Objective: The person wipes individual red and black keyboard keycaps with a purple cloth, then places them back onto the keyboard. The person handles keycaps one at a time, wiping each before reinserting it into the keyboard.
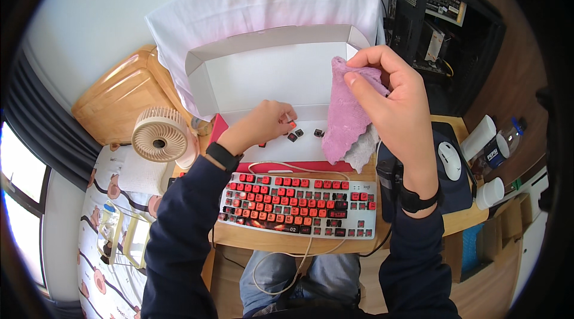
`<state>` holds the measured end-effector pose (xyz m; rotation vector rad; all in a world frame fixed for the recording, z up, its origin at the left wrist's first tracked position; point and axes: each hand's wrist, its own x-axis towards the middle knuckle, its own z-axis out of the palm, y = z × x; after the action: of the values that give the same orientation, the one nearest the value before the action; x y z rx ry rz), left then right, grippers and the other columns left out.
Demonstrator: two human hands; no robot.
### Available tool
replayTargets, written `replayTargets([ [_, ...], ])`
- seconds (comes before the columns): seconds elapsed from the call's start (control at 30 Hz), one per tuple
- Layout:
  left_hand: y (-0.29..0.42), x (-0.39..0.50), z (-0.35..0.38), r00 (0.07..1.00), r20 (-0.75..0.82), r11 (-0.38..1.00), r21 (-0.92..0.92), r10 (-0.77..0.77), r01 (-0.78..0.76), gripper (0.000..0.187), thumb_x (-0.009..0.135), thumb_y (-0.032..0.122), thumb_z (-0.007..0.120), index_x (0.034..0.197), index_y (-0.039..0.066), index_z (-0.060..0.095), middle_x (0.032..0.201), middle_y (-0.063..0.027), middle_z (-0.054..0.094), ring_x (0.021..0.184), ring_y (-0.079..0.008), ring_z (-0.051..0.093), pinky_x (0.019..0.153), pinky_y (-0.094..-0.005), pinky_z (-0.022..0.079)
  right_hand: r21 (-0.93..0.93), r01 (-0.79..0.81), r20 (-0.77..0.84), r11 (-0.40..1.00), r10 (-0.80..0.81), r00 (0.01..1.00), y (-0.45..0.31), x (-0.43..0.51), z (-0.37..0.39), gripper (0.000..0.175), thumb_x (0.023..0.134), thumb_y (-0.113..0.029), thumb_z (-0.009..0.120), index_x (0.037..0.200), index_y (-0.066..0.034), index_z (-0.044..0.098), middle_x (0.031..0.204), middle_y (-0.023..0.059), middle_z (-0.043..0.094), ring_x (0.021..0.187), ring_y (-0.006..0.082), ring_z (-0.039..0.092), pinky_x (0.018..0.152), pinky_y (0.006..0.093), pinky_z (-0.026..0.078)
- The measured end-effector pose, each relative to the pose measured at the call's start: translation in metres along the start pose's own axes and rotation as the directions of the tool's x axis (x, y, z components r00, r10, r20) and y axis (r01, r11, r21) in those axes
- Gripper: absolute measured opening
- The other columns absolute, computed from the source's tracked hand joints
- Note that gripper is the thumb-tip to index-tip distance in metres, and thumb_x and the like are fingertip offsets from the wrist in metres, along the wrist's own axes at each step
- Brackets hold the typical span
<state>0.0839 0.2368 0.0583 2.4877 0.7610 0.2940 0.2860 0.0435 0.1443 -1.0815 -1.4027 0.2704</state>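
Observation:
My left hand [268,122] is over the lower part of an open white cardboard box [269,74], its fingertips on a red-and-black keycap [292,125]. Beside the fingertips lie several loose dark keycaps [292,137]. Raised at the right side of the box, my right hand [381,90] pinches a pink fluffy cloth [347,112] between thumb and fingers. Its grey part [361,151] hangs lowest. In front of the box sits a white Logitech keyboard [367,211] with red and black keycaps, where several switches show bare.
A beige fan [159,142] stands left of the box. At right are a dark mouse pad [432,139] with a white mouse [448,160], white cups [490,193] and a Pepsi bottle [493,154]. An open computer case [441,27] stands behind. A cable [309,247] crosses the desk's front edge.

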Motion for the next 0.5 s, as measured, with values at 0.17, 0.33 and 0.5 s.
replayTargets([
  [0.17, 0.038, -0.017, -0.013, 0.992, -0.082, 0.956, -0.271, 0.095, -0.114, 0.020, 0.100, 0.007, 0.068, 0.118, -0.001, 0.070, 0.087, -0.0019, 0.071, 0.076, -0.0062, 0.062, 0.068, -0.0250, 0.052, -0.043, 0.013, -0.017, 0.999, -0.013, 1.000, 0.004, 0.000, 0.005, 0.010, 0.097, -0.004, 0.069, 0.105, 0.0001, 0.065, 0.095, -0.0014, 0.065, 0.086, 0.0042, 0.056, 0.077, 0.0216, 0.047],
  [0.33, 0.074, -0.033, -0.022, 0.964, -0.260, 0.898, -0.407, 0.062, -0.168, 0.021, 0.101, 0.006, 0.068, 0.120, -0.001, 0.071, 0.099, -0.0010, 0.073, 0.087, -0.0058, 0.065, 0.075, -0.0220, 0.053, -0.148, 0.027, -0.016, 0.989, -0.030, 0.999, 0.010, 0.003, 0.010, 0.011, 0.096, -0.004, 0.070, 0.105, 0.0003, 0.065, 0.094, 0.0000, 0.066, 0.086, 0.0052, 0.057, 0.078, 0.0225, 0.048],
  [0.5, 0.082, -0.032, -0.020, 0.925, -0.378, 0.802, -0.537, 0.048, -0.261, 0.025, 0.098, 0.001, 0.070, 0.123, -0.003, 0.068, 0.107, -0.0050, 0.073, 0.096, -0.0074, 0.067, 0.084, -0.0218, 0.055, -0.137, -0.030, 0.034, 0.990, 0.035, 0.999, 0.009, 0.001, 0.024, 0.011, 0.096, -0.003, 0.069, 0.106, 0.0002, 0.066, 0.096, 0.0014, 0.069, 0.088, 0.0056, 0.059, 0.080, 0.0234, 0.049],
])
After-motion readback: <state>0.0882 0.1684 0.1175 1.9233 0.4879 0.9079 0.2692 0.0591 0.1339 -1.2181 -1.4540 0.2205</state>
